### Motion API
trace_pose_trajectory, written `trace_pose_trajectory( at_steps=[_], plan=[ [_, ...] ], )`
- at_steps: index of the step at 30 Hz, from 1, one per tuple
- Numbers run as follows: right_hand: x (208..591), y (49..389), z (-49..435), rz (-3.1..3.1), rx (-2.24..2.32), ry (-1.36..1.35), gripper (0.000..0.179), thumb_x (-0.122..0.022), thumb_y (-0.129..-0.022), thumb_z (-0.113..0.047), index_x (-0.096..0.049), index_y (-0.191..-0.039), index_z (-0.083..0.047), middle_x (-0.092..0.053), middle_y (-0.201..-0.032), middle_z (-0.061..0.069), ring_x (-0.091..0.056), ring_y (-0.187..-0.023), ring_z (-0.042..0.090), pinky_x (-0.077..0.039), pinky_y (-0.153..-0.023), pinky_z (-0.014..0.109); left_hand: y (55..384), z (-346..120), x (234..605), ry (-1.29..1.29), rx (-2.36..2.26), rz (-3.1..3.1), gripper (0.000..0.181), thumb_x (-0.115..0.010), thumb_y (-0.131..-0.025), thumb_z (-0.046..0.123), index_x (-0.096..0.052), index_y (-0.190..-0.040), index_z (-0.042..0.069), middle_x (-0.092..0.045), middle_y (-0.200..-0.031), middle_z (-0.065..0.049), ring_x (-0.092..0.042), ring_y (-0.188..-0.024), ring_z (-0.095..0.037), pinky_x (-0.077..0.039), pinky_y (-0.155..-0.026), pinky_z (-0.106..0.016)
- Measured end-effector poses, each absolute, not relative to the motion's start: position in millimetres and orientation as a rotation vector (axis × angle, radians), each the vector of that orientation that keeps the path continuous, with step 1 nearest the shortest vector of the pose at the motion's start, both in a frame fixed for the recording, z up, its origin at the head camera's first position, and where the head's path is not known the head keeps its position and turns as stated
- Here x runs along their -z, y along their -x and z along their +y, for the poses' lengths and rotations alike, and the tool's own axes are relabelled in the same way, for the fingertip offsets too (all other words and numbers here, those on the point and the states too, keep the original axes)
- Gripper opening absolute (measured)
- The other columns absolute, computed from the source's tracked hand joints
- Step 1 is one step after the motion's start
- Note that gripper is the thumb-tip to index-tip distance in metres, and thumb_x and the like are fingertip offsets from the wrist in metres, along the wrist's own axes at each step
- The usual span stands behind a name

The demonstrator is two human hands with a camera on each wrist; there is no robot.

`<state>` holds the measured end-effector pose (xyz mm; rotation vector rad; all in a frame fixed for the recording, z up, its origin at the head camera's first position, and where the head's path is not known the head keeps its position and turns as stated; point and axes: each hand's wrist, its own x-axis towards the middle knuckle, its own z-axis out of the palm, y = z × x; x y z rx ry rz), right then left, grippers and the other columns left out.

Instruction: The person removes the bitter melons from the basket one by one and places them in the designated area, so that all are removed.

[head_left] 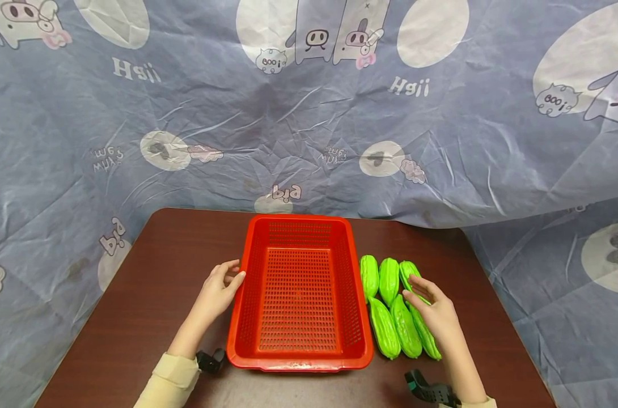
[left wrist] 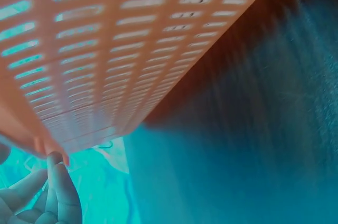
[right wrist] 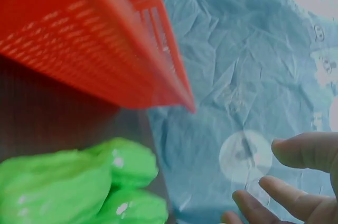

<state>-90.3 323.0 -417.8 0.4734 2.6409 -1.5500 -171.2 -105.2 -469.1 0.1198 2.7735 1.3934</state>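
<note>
A red plastic basket [head_left: 299, 362] with slotted sides sits in the middle of the table. At its left rim my left hand [head_left: 219, 289] pinches the edge between thumb and fingers; the left wrist view has the fingertips [left wrist: 60, 171] at the rim. Several bright green bitter melons [head_left: 385, 328] lie in two rows against the basket's right side. Over the right-hand ones hovers my right hand [head_left: 438, 314], fingers spread and relaxed, holding nothing. It partly hides the melons below. In the right wrist view, its fingers [right wrist: 303, 152] are apart from the melons [right wrist: 58, 187].
The dark brown table [head_left: 186, 243] extends on both sides of the basket. A wrinkled grey-blue cloth [head_left: 288, 124] with cartoon prints hangs behind and around it. A black wrist device [head_left: 428, 391] is on the right wrist, another [head_left: 211, 361] on the left.
</note>
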Motion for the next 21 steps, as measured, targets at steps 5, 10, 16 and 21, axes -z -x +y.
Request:
trace_pose_trajectory(
  at_steps=[5,10,16,21],
  plan=[
    [407.6,102.5,308.1,2.645,1.595,-0.422,0.056,-0.059,-0.100,-0.029,-0.041,-0.149,-0.009,-0.045,-0.151,0.013,-0.042,-0.138,0.028,-0.044,-0.085,0.011,168.4,-109.3,458.5,-0.142,-1.331,2.818,0.050,-0.057,-0.101,0.027,-0.048,-0.140,-0.002,-0.052,-0.130,-0.021,-0.062,-0.110,-0.034,-0.053,-0.089,-0.047],
    [401.0,114.2,294.1,2.672,1.592,-0.357,0.051,-0.058,-0.100,-0.026,-0.045,-0.147,-0.011,-0.049,-0.148,0.012,-0.043,-0.138,0.028,-0.045,-0.096,0.027,165.9,-115.1,447.1,-0.108,-1.312,2.850,0.050,-0.057,-0.101,0.027,-0.047,-0.142,-0.001,-0.048,-0.135,-0.023,-0.061,-0.112,-0.036,-0.052,-0.092,-0.051],
    [393.5,128.4,276.8,2.650,1.671,-0.262,0.048,-0.061,-0.099,-0.023,-0.049,-0.143,-0.010,-0.051,-0.146,0.013,-0.046,-0.136,0.027,-0.043,-0.090,0.013,167.9,-118.7,433.3,-0.143,-1.338,2.905,0.048,-0.058,-0.100,0.026,-0.050,-0.140,-0.001,-0.050,-0.134,-0.022,-0.061,-0.112,-0.035,-0.051,-0.094,-0.051],
    [389.7,140.4,262.9,2.644,1.734,-0.202,0.045,-0.062,-0.097,-0.016,-0.052,-0.140,-0.007,-0.054,-0.143,0.016,-0.049,-0.134,0.028,-0.041,-0.086,0.008,171.6,-115.6,422.7,-0.195,-1.382,2.918,0.046,-0.058,-0.100,0.023,-0.050,-0.140,0.000,-0.050,-0.133,-0.022,-0.061,-0.112,-0.035,-0.051,-0.094,-0.051]
  ],
)
